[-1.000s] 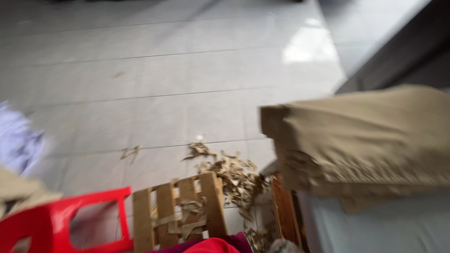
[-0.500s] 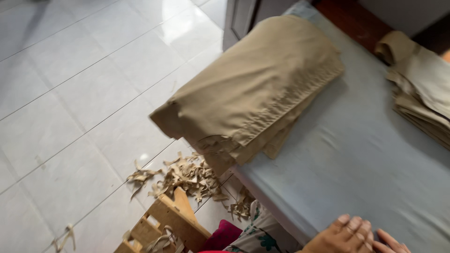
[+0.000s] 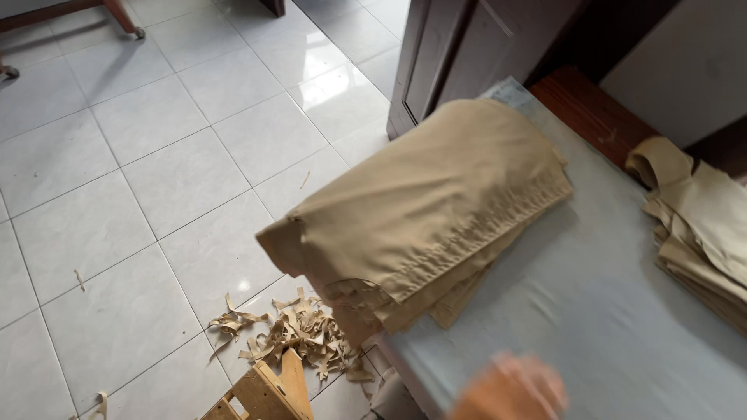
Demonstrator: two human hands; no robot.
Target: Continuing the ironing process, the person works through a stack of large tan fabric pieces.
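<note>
I see one blurry hand (image 3: 510, 387) at bottom edge, over grey table (image 3: 591, 311). Which hand, I cannot tell. Fingers too blurry, cannot tell if apart or together. Hand holds nothing I can see. Near it, up left: big stack of tan cloth (image 3: 424, 206), hanging over table edge. Wooden frame (image 3: 264, 393) down on floor. Pile of cloth scraps (image 3: 292, 334) on white floor tiles (image 3: 156, 155) beside it. Second cloth stack (image 3: 700, 225) at right, well apart. Dark wooden door (image 3: 459, 54) far back.
</note>
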